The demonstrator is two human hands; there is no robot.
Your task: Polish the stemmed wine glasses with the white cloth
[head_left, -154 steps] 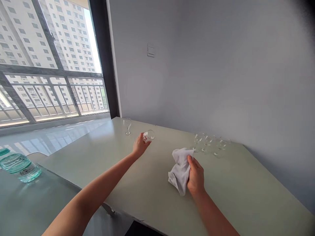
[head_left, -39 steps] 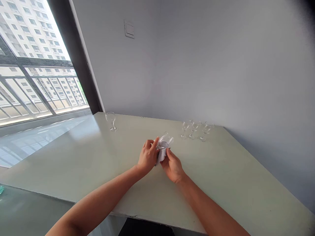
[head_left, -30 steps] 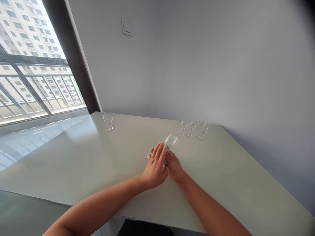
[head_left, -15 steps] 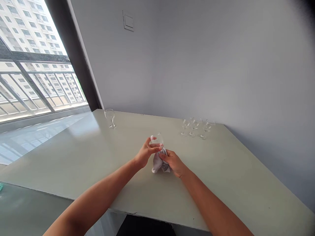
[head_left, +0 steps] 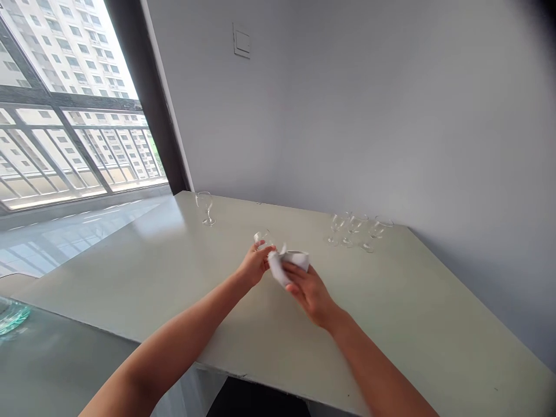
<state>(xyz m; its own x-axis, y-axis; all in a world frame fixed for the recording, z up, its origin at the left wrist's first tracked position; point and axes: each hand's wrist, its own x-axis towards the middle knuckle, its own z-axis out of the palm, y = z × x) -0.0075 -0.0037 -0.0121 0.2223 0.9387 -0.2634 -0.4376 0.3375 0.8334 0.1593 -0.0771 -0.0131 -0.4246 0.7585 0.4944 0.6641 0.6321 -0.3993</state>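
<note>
My left hand (head_left: 255, 265) grips a small clear stemmed glass (head_left: 262, 238), tilted, with its bowl showing above the fingers. My right hand (head_left: 309, 292) holds a crumpled white cloth (head_left: 287, 262), which touches the left hand's fingers. Both hands are raised a little above the pale green table (head_left: 391, 301). A single stemmed glass (head_left: 205, 207) stands upright near the far left corner. Three more stemmed glasses (head_left: 355, 229) stand upright close together at the far edge, to the right of my hands.
A grey wall with a light switch plate (head_left: 241, 41) runs along the table's far side. To the left, a window with a metal railing (head_left: 78, 153) looks out on apartment blocks. A lower glass-topped table (head_left: 52, 365) with a round glass object (head_left: 11, 315) lies at lower left.
The cloth has come out from under the glass and now lies to its right in my right hand. The left hand has moved slightly left, with the glass tilted further.
</note>
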